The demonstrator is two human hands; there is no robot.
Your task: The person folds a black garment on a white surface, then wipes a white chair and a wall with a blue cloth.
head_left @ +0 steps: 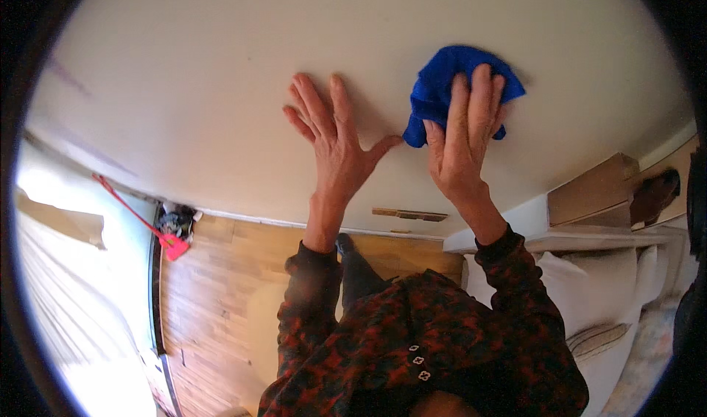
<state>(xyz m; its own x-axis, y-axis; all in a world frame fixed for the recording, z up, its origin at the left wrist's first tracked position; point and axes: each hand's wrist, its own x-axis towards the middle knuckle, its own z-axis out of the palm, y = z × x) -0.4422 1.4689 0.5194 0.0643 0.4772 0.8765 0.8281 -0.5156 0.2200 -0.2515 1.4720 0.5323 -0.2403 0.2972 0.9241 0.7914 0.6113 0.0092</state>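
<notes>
A pale, cream-coloured wall (pixel 221 63) fills the upper part of the view. Against it my left hand (pixel 335 141) lies with its fingers spread and the thumb pointing right, holding nothing. The thumb's tip comes close to the cloth's lower left edge; whether they touch I cannot tell. My right hand (pixel 465 133) presses a bunched blue cloth (pixel 449 71) on the wall, fingers over its front. Part of the cloth is hidden beneath that hand, and its folds stick out above and to the left of the fingers.
Below the wall is a wood-plank floor (pixel 213 292). At the left, a red long-handled swatter-like tool (pixel 174 246) leans near a dark cluttered pile (pixel 175 218), beside a bright curtain (pixel 66 284). On the right stand a wooden box-like piece (pixel 593 188) and white bedding (pixel 589 284).
</notes>
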